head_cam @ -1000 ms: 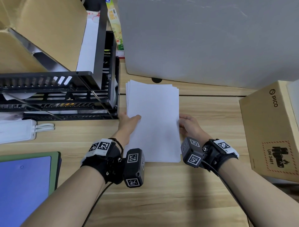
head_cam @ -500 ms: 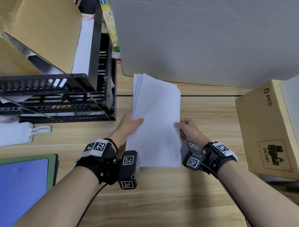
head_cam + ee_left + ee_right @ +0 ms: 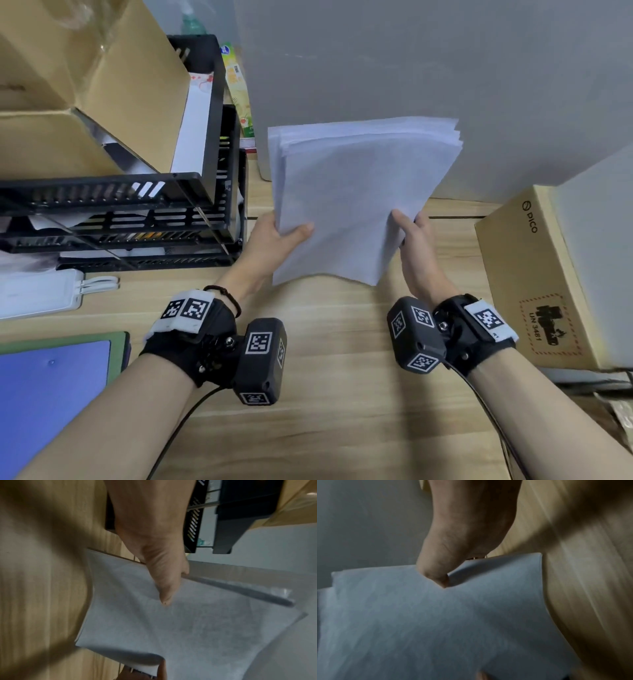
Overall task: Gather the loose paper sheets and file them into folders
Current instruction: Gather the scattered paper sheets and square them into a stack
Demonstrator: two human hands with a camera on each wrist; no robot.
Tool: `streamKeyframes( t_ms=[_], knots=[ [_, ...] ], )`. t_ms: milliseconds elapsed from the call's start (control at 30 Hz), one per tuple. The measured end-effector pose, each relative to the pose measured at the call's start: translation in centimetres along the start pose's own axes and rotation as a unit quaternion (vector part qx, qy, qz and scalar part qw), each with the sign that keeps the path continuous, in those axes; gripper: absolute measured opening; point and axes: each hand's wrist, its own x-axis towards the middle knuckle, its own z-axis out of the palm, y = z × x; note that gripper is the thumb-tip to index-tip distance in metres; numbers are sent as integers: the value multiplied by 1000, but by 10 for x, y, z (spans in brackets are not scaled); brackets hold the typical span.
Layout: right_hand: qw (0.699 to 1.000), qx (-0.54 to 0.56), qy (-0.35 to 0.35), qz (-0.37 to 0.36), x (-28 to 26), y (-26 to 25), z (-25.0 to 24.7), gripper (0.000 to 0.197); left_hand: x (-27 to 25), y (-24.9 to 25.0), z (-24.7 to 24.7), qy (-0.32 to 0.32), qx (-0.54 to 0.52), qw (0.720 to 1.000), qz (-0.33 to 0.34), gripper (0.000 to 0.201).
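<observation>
above the counter (image 3: 342, 394), between both hands, the stack of paper (image 3: 352, 202) stands tilted with its long axis running away from the person; the left hand (image 3: 274, 240) pinches its left edge and the right hand (image 3: 411, 240) its right, equally near. to the left, the black tray rack (image 3: 113, 212) holds what look like papers, though no folder shows clearly.

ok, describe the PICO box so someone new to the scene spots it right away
Start at the wooden desk and go to its right edge, past the right hand gripping the paper stack. The PICO box lies there: closed tan cardboard with a red-dashed UN 3481 label, unlike the open, unmarked cardboard box far left.
</observation>
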Motion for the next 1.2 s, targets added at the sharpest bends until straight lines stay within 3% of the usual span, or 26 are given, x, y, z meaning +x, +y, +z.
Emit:
streamKeyframes(
  t_ms=[267, 400, 633, 833, 933, 1067, 1200],
  knots=[
    [996, -92, -14, -4, -21, 22, -7, 38, -22, -16, -3, 87, -14, 996, -20, 42],
    [996, -88, 5, -24, -24, 16, 4, 33, -27, -12, 6, 110, -27, 994, -14, 36],
    [997, -58, 7, -44, -20, 1, -1, 36, -29, 5, 0, 138, -71, 988, 29, 46],
    [999, -40, 5, -28, -26, 6, 9, 34, -33, 8, 13, 162, -90, 982, 20, 37],
    [998, -34, 7, -53, -25, -11, 14, 29, -31, 17, 11, 185, -100, 977, 29, 39],
    [997, -30, 27, -73, -24, -16, 11, 24, -30, 21, 12, 178, -90, 979, 45, 37],
    [997, -55, -1, -47, -34, 7, 1, 32, -41, -1, 11, 141, -49, 989, 13, 37]
  ],
)
